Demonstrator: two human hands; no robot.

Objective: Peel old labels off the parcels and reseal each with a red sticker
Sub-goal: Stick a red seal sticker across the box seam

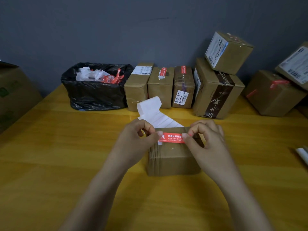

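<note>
A small brown parcel (173, 157) stands on the yellow table (66, 155) in front of me. A red sticker (172, 137) with white print lies stretched across its top. My left hand (138, 139) pinches the sticker's left end and my right hand (205, 139) pinches its right end. Whether the sticker touches the cardboard along its whole length I cannot tell. A white strip of backing paper (153, 112) curls up just behind the parcel.
A black bin bag (93, 92) with white and red scraps sits at the back left. Several brown parcels (160, 87) line the wall, two stacked (228, 52) at the right. A large carton (15, 94) stands far left. A white roll (302, 155) lies at the right edge.
</note>
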